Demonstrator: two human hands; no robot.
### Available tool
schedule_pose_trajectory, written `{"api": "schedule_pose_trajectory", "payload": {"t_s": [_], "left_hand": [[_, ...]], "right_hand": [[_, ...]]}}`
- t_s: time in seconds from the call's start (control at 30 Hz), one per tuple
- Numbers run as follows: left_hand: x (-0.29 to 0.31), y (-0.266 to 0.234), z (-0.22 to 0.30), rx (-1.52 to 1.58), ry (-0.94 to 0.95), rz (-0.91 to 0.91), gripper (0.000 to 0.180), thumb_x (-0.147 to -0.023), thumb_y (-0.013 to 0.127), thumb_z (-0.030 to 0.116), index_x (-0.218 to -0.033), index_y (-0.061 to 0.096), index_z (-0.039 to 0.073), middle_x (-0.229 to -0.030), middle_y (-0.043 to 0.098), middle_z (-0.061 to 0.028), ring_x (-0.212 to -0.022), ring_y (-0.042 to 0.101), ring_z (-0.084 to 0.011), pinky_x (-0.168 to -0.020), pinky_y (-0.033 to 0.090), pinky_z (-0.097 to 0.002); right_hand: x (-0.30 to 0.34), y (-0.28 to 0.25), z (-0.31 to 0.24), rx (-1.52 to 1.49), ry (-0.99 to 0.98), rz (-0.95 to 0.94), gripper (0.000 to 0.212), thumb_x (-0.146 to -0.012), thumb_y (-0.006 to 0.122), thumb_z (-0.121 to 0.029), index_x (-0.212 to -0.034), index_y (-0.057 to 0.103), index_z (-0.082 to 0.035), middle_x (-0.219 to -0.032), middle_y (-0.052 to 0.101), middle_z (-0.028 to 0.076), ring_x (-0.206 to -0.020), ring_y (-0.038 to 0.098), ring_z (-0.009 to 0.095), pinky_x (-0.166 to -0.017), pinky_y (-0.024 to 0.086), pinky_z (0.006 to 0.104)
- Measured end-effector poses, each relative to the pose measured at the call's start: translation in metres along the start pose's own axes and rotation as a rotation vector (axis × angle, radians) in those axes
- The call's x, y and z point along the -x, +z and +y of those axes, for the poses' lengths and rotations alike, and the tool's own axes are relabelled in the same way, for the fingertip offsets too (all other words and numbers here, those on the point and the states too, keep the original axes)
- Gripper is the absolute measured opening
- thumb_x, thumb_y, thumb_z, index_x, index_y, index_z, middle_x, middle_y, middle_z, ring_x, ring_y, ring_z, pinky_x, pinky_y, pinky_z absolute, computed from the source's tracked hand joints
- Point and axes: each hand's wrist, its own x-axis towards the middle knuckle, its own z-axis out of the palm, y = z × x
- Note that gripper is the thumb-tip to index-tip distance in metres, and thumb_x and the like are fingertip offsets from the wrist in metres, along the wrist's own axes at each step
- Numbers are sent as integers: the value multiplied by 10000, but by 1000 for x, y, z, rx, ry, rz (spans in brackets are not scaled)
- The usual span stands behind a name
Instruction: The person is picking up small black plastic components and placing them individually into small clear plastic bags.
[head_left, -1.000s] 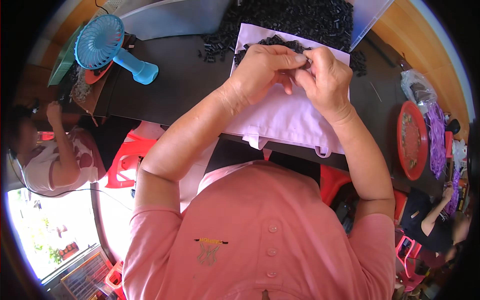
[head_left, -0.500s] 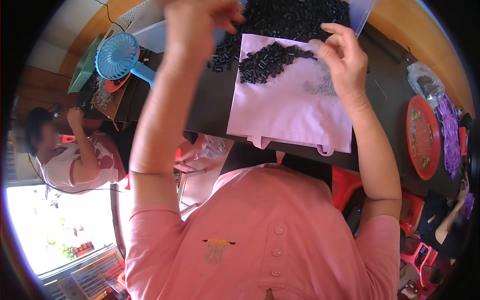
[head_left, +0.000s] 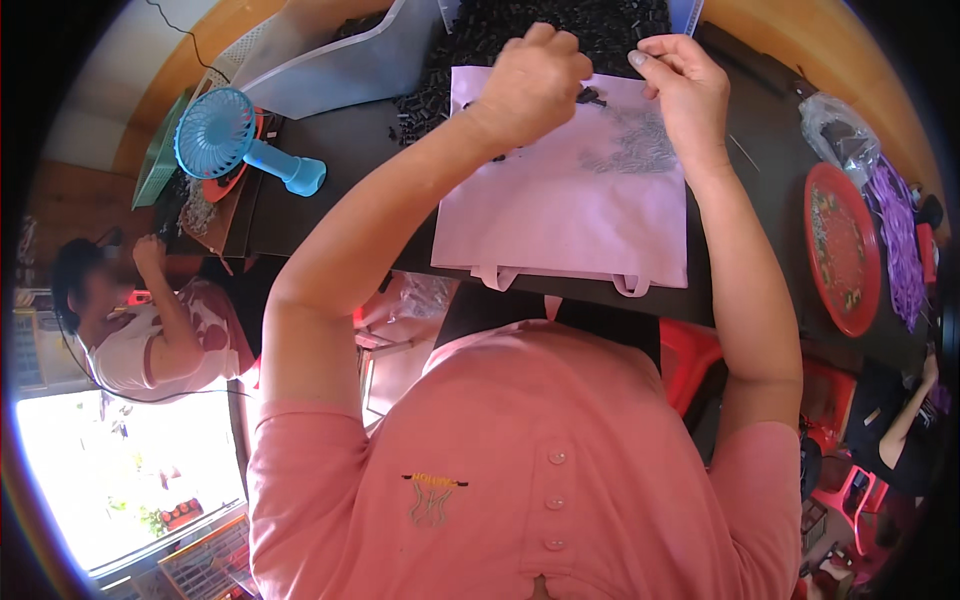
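Observation:
A pale pink cloth bag (head_left: pixel 560 220) lies flat on the dark table, its handles toward me. Over its far part my left hand (head_left: pixel 535 80) is closed with curled fingers; what it holds, if anything, is hidden. My right hand (head_left: pixel 690 85) pinches thumb and forefinger together above the bag's far right corner, on something too small to name. Small black tube-like pieces (head_left: pixel 590 97) show on the bag beside my left hand, which hides others. Tiny silvery pins (head_left: pixel 640 145) lie scattered near my right wrist. Beyond the bag spreads a large heap of black pieces (head_left: pixel 590 30).
A clear plastic bin (head_left: pixel 340 75) and a blue handheld fan (head_left: pixel 225 130) stand at the left. On the right are a red round tray (head_left: pixel 840 250), a clear plastic bag (head_left: pixel 840 135) and purple strips (head_left: pixel 895 240). Another person (head_left: pixel 160 320) sits at far left.
My left hand has come right and nearer, from beside the heap to over the bag, now covering the black pieces there. My right fingers have closed into a pinch. The view has shifted slightly.

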Motion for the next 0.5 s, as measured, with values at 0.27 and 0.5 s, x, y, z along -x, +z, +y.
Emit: {"api": "schedule_pose_trajectory", "payload": {"t_s": [0.27,0.5], "left_hand": [[9,28,-6,-101,-27,-173,183,-690,704,103,-871,679,120,-932,582,-37,-977,542,-249,-793,478,-406],[13,16,1,33,47,-91,213,-703,675,55,-904,689,123,-906,560,-21,-946,520,-244,-795,454,-398]], "right_hand": [[-2,-4,11,368,35,-111,100,-778,691,-186,-832,710,-103,-713,681,46,-661,634,190,-649,484,335],[-1,-3,9,526,0,-186,95,-772,681,-211,-820,706,-132,-736,689,52,-704,651,252,-666,492,383]]}}
